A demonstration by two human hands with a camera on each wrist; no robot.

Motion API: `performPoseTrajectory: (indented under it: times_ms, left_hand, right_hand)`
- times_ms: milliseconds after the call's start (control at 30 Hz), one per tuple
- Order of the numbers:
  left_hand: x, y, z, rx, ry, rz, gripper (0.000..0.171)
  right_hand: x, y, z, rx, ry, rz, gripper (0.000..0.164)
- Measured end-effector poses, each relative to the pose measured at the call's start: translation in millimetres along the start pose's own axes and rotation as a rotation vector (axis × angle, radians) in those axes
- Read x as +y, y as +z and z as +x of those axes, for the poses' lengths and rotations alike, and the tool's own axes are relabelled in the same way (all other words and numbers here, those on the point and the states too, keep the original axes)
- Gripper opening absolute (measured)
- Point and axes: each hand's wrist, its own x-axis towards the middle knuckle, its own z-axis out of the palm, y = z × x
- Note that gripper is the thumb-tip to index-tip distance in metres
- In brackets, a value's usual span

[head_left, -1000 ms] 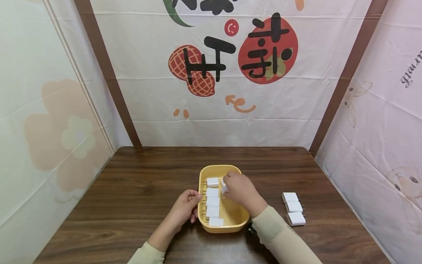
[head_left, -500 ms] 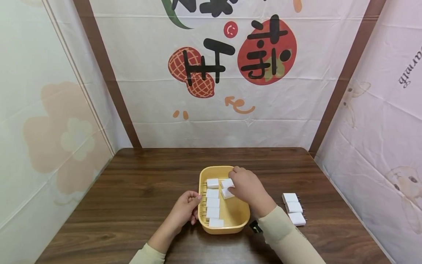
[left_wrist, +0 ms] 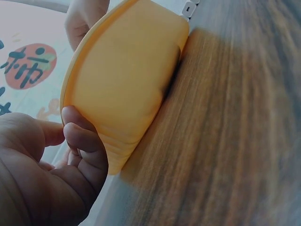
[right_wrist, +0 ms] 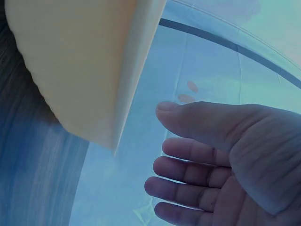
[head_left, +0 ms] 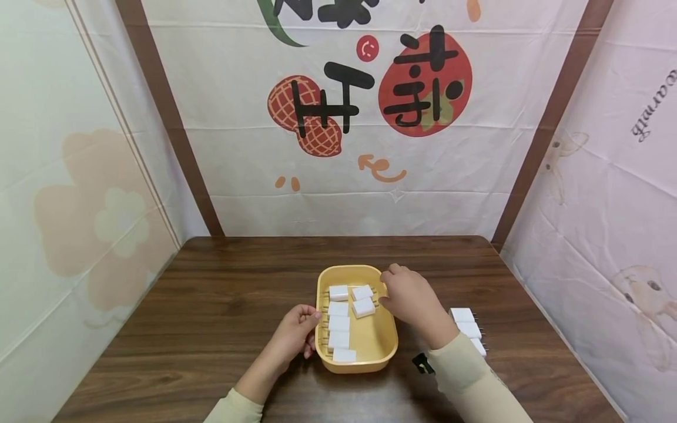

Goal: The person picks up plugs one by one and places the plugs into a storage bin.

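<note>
A yellow plastic bin (head_left: 371, 343) stands mid-table. My left hand (head_left: 292, 333) pinches its left rim between thumb and fingers, which the left wrist view shows close up (left_wrist: 56, 160). Along the bin's left side runs a column of several white plug chargers (head_left: 339, 323), prongs to the left. Two more chargers (head_left: 363, 307) lie at the far right inside, prongs to the right. Just over the right rim is my right hand (head_left: 415, 299); in the right wrist view this hand (right_wrist: 211, 165) holds nothing, its fingers loosely extended and apart from the bin.
White chargers (head_left: 462, 315) lie in a short column on the table at right, partly behind the right forearm. A small black object (head_left: 422, 363) shows beside the right sleeve. The brown wooden table (head_left: 238, 276) meets printed cloth walls at the back and sides.
My right hand has let go of a charger, leaving it in the bin's right part below another, and has drawn back to the right rim. The left hand keeps its hold on the bin.
</note>
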Motion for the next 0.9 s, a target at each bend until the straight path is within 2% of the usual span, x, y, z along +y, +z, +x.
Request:
performPoseTrajectory:
  times_ms: [167, 433, 567, 900]
  left_hand:
    - [-1.7, -0.4, 0.2, -0.004, -0.003, 0.003, 0.025]
    - [1.4, 0.1, -0.7, -0.006, 0.01, -0.005, 0.026]
    - [1.0, 0.9, 0.1, -0.012, 0.023, -0.01, 0.026]
    - [-1.9, -0.5, 2.5, -0.007, 0.003, 0.006, 0.024]
  right_hand:
    - [8, 1, -6, 0.026, 0.011, -0.021, 0.024]
    - [20, -4, -16, 0.048, 0.041, -0.03, 0.041]
    - [27, -6, -21, 0.067, 0.055, -0.013, 0.043]
    - [43, -5, -35, 0.065, 0.106, -0.013, 0.044]
